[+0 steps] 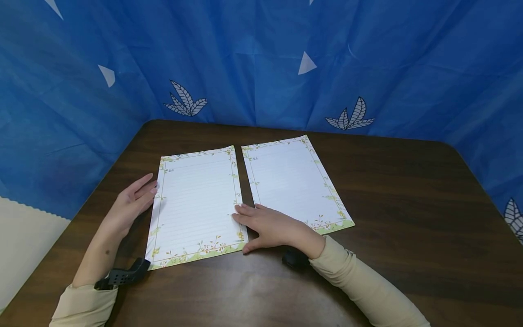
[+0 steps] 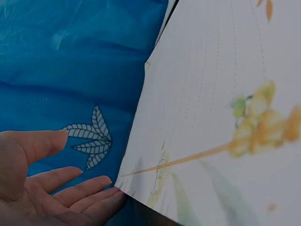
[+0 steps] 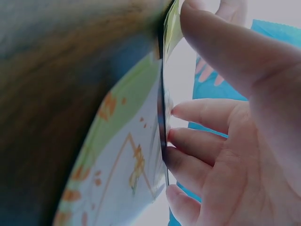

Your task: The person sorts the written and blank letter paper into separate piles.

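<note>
Two lined paper sheets with leafy, flowered borders lie side by side on a dark wooden table, a narrow gap between them. My left hand (image 1: 130, 206) is at the left edge of the left sheet (image 1: 196, 204), fingers extended and slightly bent. In the left wrist view its palm and fingers (image 2: 89, 193) show beside the paper's corner, gripping nothing. My right hand (image 1: 271, 227) rests with spread fingers over the left sheet's right edge, thumb by its lower right corner. It partly covers the lower left of the right sheet (image 1: 290, 181).
The brown wooden table (image 1: 408, 204) extends to the right and front. Behind it hangs a blue curtain (image 1: 253, 59) with white leaf and triangle prints. Black wrist straps (image 1: 124, 274) sit on both arms. A pale cloth surface (image 1: 24, 245) shows at the far left.
</note>
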The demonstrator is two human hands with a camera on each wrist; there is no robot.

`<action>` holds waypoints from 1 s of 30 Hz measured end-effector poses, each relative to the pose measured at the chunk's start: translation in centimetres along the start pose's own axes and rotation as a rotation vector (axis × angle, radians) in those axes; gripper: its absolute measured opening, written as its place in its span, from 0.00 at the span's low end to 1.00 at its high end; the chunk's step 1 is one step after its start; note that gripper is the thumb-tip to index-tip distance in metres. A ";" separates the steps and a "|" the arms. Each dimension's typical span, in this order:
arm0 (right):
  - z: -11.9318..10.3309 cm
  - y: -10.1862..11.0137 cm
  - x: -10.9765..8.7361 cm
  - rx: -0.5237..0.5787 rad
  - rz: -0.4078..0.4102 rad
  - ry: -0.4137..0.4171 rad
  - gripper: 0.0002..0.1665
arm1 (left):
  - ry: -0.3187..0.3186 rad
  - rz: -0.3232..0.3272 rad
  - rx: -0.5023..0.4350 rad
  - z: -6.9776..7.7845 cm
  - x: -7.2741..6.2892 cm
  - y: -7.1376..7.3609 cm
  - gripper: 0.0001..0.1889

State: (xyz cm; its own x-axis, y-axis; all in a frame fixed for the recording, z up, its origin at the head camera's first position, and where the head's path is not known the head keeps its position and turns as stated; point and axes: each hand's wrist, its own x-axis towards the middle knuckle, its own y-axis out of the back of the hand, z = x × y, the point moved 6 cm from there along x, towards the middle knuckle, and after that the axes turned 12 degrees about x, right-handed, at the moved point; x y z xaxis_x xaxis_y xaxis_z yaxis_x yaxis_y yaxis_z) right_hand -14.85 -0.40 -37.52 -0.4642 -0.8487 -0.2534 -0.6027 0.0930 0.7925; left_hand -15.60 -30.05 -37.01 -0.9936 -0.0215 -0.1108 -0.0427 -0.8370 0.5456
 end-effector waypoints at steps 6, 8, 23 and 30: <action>0.0 0.0 -0.1 0.019 0.003 0.008 0.47 | -0.004 -0.002 -0.022 -0.1 0.0 0.1 0.35; 0.0 0.0 -0.1 0.022 0.004 0.010 0.46 | -0.006 -0.004 -0.023 0.0 -0.1 0.1 0.35; 0.0 0.1 -0.1 0.029 0.001 0.008 0.46 | -0.027 -0.015 0.112 0.0 0.0 -0.6 0.34; 0.1 0.0 -0.1 0.021 -0.005 0.003 0.47 | -0.190 -0.089 0.453 0.2 -0.1 -1.4 0.33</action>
State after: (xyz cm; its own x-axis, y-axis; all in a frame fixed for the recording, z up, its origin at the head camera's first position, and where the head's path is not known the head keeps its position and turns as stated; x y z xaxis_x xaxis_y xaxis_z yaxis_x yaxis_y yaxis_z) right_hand -14.88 -0.31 -37.57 -0.4596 -0.8505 -0.2560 -0.6188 0.0999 0.7791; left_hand -15.43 -28.77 -37.63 -0.9838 0.1742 -0.0432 -0.1274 -0.5082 0.8518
